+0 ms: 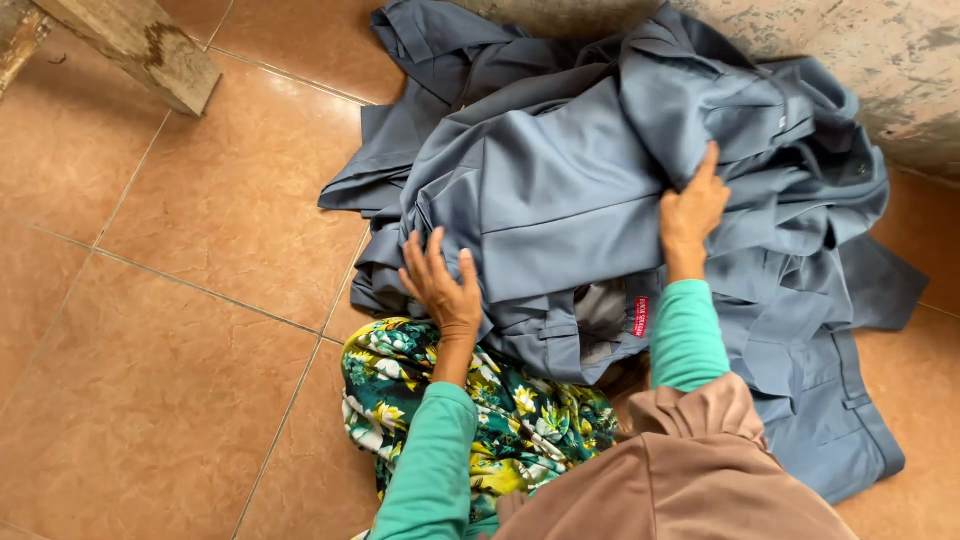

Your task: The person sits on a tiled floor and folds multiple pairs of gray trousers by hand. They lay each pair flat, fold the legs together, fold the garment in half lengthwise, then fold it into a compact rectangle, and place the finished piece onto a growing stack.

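Presently we see left hand (443, 285) flat, fingers spread, and right hand (692, 213) gripping a fold of smooth grey-blue garments (560, 180) heaped on glossy terracotta floor tiles (200, 230) beside a rough wall (900, 60).

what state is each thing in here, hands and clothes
left hand: open, fingers spread, flat on the trousers
right hand: fingers curled into a fold of cloth
trousers: grey-blue, heaped and crumpled on the floor, unfolded
red label: showing at a waistband, facing up
floor: tiled, brown
wooden leg: slanted, worn
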